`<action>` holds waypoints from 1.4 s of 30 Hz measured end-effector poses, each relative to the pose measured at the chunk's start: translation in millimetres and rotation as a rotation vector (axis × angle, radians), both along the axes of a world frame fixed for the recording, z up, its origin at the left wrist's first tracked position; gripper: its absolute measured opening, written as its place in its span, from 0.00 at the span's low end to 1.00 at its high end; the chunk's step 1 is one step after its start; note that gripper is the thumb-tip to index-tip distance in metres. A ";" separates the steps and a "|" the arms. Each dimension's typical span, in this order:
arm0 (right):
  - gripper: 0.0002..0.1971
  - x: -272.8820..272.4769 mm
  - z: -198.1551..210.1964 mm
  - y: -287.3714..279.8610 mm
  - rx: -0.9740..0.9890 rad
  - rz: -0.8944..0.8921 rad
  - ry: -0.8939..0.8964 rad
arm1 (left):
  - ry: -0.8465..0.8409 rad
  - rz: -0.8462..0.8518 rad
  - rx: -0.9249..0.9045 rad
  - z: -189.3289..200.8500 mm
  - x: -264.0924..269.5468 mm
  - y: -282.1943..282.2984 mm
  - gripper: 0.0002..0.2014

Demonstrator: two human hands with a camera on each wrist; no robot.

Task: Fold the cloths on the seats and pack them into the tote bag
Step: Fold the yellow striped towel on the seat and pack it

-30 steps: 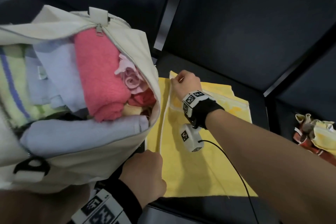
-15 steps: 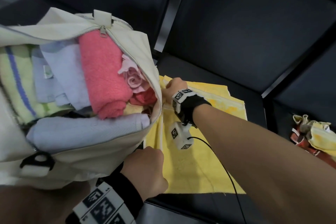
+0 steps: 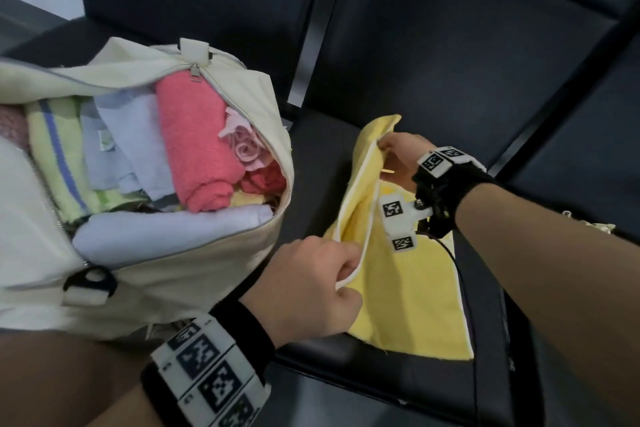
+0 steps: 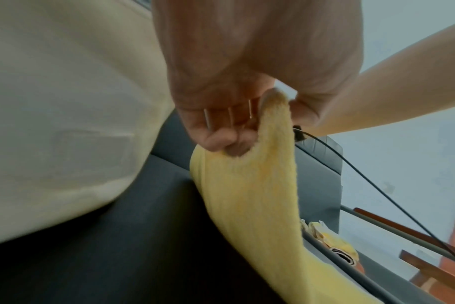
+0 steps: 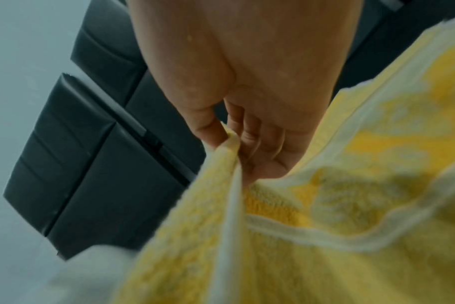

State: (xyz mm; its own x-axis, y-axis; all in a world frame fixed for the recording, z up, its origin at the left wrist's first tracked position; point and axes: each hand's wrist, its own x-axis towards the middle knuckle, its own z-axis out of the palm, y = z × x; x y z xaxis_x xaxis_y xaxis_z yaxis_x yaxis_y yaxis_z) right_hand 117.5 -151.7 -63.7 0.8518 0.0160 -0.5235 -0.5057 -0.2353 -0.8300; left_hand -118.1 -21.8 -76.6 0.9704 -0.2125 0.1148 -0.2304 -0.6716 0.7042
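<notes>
A yellow cloth [image 3: 408, 288] lies on the dark seat [image 3: 322, 180], its left edge raised off the cushion. My left hand [image 3: 341, 267] pinches the near corner of that edge, the fingers curled round the cloth [image 4: 260, 185] in the left wrist view. My right hand [image 3: 388, 152] pinches the far corner, thumb and fingers closed on the white hem of the cloth [image 5: 325, 205]. The cream tote bag [image 3: 166, 263] stands open on the left, stuffed with folded cloths, a pink roll [image 3: 194, 146] on top.
Another crumpled yellow cloth [image 3: 588, 225] sits on the seat to the right, partly behind my right forearm. Dark seat backs [image 3: 467, 45] rise behind. A black cable [image 3: 460, 274] runs from my right wrist camera across the cloth.
Both hands have lifted the cloth's left edge and carried it rightward, away from the bag. The view has shifted so the bag sits lower and further left.
</notes>
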 end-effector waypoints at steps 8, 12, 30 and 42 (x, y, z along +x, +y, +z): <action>0.10 22.1 14.3 -94.5 -0.010 -0.156 0.044 | 0.015 -0.054 -0.549 7.1 12.8 -61.8 0.10; 0.10 19.6 -9.4 -144.9 -0.137 -0.205 0.114 | 0.164 -0.213 -0.543 -19.0 4.9 -81.2 0.18; 0.06 -187.4 -53.9 -153.7 -0.909 0.722 -0.478 | -0.088 -0.250 0.187 -91.7 -8.0 -72.9 0.17; 0.22 -244.8 -64.8 -138.8 -0.982 0.709 -0.508 | -0.155 -0.199 0.342 -83.7 -10.5 -69.1 0.19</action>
